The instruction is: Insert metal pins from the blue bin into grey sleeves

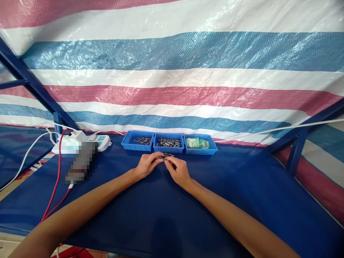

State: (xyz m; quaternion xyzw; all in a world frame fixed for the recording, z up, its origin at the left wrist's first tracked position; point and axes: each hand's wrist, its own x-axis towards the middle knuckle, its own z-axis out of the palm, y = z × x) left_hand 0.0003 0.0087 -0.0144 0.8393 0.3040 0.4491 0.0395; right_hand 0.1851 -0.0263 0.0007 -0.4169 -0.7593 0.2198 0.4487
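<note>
My left hand (pixel 147 164) and my right hand (pixel 178 171) meet at the fingertips in front of the middle blue bin. Their fingers are closed in a pinch. Just beyond them is a small cluster of thin dark metal pins (pixel 168 154), partly hidden by the fingers. What each hand grips is too small to make out. Short grey metal cylinders (pixel 170 143) fill part of the middle bin (pixel 158 148). More thin metal pins (pixel 143 140) lie in the left bin (pixel 128 144). Clear packets with green (pixel 197 143) sit in the right bin (pixel 214 145).
A white power strip (pixel 103 142) with plugs and cables stands at the back left. Near it a blurred dark device (pixel 83 161) joins a red cable (pixel 58 179). Striped sheeting (pixel 182 79) hangs behind the blue table (pixel 129 218); blue frame posts (pixel 294 152) flank it.
</note>
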